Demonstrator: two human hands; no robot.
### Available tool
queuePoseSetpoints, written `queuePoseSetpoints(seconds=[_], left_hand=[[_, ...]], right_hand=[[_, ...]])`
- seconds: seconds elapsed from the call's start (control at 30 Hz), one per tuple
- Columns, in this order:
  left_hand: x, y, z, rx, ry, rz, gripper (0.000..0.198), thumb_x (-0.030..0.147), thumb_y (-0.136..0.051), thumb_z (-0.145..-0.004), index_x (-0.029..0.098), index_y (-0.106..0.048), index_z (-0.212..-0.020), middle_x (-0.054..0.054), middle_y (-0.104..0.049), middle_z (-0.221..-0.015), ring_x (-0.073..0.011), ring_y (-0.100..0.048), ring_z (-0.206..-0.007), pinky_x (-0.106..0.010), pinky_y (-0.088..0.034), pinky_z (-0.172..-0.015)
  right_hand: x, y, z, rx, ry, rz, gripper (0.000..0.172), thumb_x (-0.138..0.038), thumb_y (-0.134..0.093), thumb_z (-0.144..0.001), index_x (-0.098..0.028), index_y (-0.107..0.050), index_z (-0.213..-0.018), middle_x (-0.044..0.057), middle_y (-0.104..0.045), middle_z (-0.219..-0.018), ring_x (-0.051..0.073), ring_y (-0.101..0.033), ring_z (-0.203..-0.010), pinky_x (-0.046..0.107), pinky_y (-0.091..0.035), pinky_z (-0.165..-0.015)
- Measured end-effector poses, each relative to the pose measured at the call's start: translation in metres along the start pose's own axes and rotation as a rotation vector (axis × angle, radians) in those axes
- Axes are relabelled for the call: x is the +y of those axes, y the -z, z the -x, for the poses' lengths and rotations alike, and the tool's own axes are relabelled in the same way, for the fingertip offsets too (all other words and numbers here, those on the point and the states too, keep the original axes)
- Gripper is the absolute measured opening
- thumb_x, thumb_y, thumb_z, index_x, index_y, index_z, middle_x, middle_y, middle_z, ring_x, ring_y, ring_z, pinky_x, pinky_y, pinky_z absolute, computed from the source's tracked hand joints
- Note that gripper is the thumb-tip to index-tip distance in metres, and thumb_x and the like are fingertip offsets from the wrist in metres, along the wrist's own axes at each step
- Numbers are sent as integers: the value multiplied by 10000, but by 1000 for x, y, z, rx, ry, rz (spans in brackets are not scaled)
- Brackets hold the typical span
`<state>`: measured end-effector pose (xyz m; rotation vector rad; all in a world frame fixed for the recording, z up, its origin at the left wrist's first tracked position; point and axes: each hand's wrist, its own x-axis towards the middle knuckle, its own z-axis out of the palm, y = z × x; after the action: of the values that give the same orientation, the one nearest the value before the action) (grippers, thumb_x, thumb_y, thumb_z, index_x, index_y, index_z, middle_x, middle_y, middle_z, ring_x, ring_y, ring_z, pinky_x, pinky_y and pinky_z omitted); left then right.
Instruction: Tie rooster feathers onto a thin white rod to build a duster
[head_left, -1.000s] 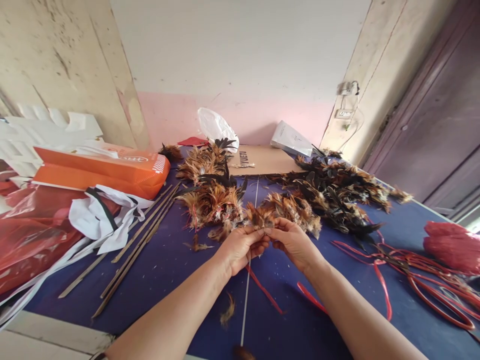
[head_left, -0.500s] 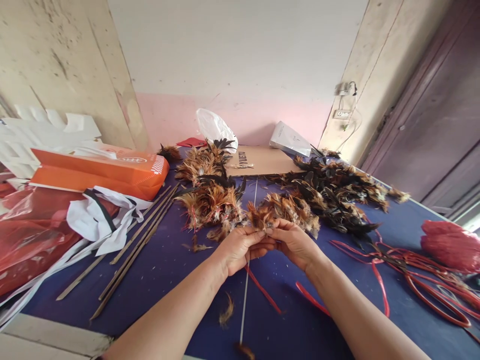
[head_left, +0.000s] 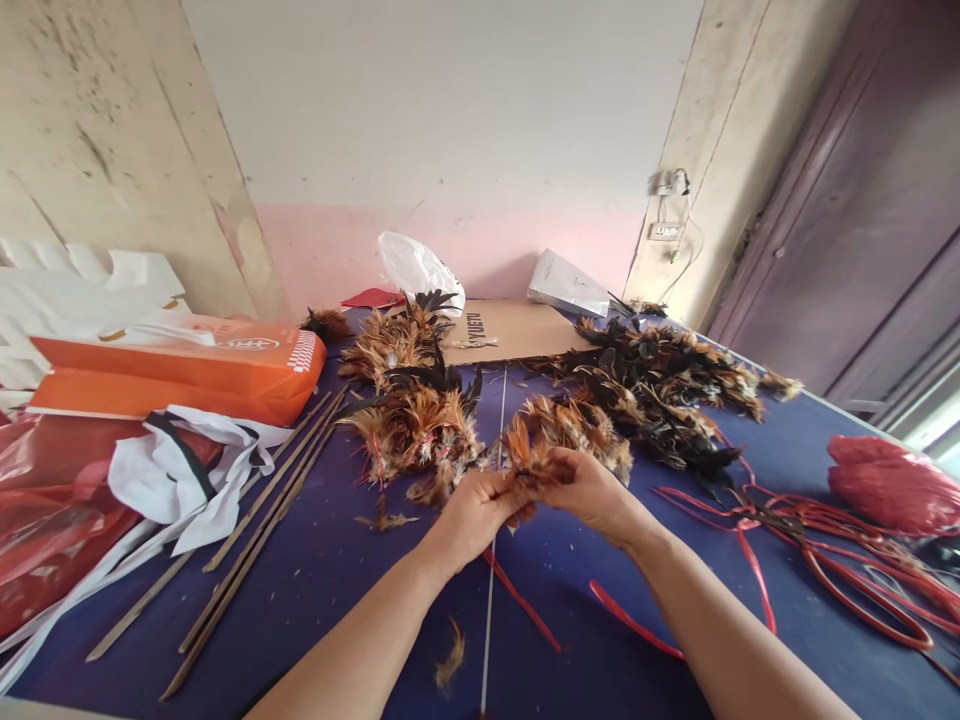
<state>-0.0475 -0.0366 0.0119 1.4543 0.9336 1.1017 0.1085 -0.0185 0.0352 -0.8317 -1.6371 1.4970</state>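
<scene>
A: What do the hands hold?
B: Left hand and right hand have their fingers pinched shut on a tuft of brown feathers, above the blue desk.
A: Any writing?
B: Behind the tuft, a cardboard sheet carries print too small to read.

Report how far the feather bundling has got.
Done: tied brown bundles lie left of the table's white line. In hand: left hand and right hand pinch a small feather tuft together. Left: the dark loose feather pile, red strips and bare sticks lie unused.
</scene>
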Motion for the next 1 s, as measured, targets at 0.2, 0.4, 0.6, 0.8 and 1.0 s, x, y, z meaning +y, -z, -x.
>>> queuePoseSetpoints(seconds=[0.2, 0.4, 0.6, 0.8, 1.0], left_hand=[[-3, -3, 2, -95, 90, 34, 301, 423, -576, -714, 149, -689, -657, -72, -649, -629, -152, -576, -583, -210, -427, -523], [-3, -8, 4, -64, 193, 106, 345, 442, -562, -721, 134, -658, -598, -62, -622, -566, -132, -547, -510, -220, -418, -502], [-2, -11, 3, -36, 167, 44, 318, 419, -555, -729, 147, -665, -606, -50, -626, -587, -143, -548, -546, -220, -412, -515], [1, -13, 5, -35, 179, 33, 286, 382, -545, -748, 140, -698, -729, -66, -660, -677, -159, -573, -603, -238, -444, -575], [6, -14, 4, -38, 296, 141, 320, 409, -563, -730, 130, -686, -633, -68, -644, -593, -137, -567, -546, -227, -438, -531]], right_hand=[[4, -1, 0, -39, 23, 126, 179, -317, -648, -667, -162, -560, -664, -13, -571, -536, 118, -518, -501, 248, -404, -513], [9, -2, -2, 6, -29, 33, 154, -298, -645, -670, -167, -562, -668, -21, -572, -523, 126, -540, -486, 255, -421, -507], [6, 1, -1, -1, -41, 62, 167, -317, -645, -670, -165, -575, -670, -16, -570, -562, 127, -536, -516, 255, -429, -522], [5, 4, -2, 0, -40, 54, 123, -280, -634, -683, -167, -589, -701, -3, -576, -599, 125, -524, -528, 251, -424, -523], [2, 3, 1, -41, -80, -56, 126, -275, -636, -694, -172, -567, -679, -20, -545, -548, 113, -507, -476, 255, -418, -503]])
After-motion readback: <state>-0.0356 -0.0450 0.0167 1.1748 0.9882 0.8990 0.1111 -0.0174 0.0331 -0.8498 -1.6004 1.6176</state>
